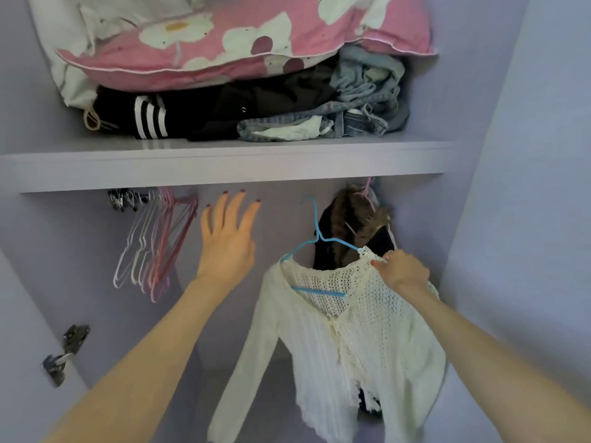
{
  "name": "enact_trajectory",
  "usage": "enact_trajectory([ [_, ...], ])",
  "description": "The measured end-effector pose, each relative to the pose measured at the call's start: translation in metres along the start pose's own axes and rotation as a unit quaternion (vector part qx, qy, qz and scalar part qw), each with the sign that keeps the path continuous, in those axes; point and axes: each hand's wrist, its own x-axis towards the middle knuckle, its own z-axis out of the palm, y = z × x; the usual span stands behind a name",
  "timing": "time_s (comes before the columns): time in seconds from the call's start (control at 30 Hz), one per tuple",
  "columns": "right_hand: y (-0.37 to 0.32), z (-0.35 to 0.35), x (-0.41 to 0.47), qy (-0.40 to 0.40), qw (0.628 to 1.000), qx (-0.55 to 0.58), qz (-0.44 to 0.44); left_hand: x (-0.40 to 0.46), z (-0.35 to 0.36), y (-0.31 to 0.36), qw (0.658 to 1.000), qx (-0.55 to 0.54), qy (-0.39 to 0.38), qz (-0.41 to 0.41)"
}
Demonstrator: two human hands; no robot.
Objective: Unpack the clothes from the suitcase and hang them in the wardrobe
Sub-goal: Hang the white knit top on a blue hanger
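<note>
1. The right hand (pixel 401 271) has its grip closed on the shoulder of a white knit cardigan (pixel 345 340), fingers curled round the fabric where it meets the right end of a blue hanger (pixel 315 247).
2. The cardigan hangs on that blue hanger inside the wardrobe (pixel 499 219), below the shelf (pixel 224 164); the hanger's hook points up, and whether it touches a rail cannot be told.
3. The left hand (pixel 228 238) is raised with its grip fully open, fingers spread and holding nothing, between the empty hangers (pixel 156 247) and the cardigan.
4. The empty hangers, white and pink, hang in a bunch at the left under the shelf.
5. Behind the cardigan, dark and brown garments (pixel 355 225) hang at the right.
6. On the shelf lie folded dark clothes (pixel 224 113), jeans (pixel 361 100) and, on top, a pink flowered pillow (pixel 240 43).
7. A metal hinge (pixel 65 353) sits on the left wall of the wardrobe.
</note>
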Motion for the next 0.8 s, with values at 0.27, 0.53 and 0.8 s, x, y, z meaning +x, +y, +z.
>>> enact_trajectory([
  [0.27,-0.014,-0.021,0.052,-0.067,0.923,0.365,0.100,0.060,0.010,0.038,0.999,0.039,0.032,0.008],
  [0.53,-0.030,-0.021,0.107,-0.058,0.901,0.410,0.132,0.074,0.038,0.030,0.996,0.076,0.036,-0.001],
  [0.8,-0.042,0.005,0.129,-0.085,0.882,0.439,0.145,0.078,0.051,0.029,0.993,0.099,0.057,-0.007],
])
